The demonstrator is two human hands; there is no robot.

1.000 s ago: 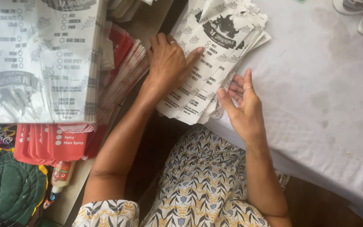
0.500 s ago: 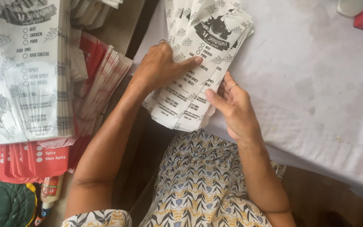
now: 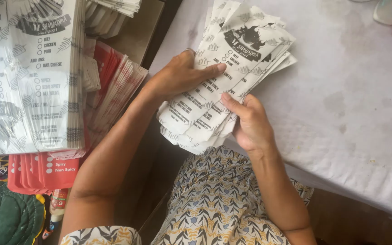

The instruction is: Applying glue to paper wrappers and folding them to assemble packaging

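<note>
At the counter (image 3: 350, 113) edge, my left hand (image 3: 178, 79) and right hand (image 3: 248, 124) are gripping a fanned stack of printed paper sleeves (image 3: 225, 77); loosening my grip could be spilling the lower ones.

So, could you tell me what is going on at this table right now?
A person holds a fanned stack of white printed paper bags with both hands at the edge of a table covered with a white cloth. The left hand grips the stack's left side, thumb across the top bag; the right hand supports it from below. More white bags and red packets lie stacked to the left.
</note>
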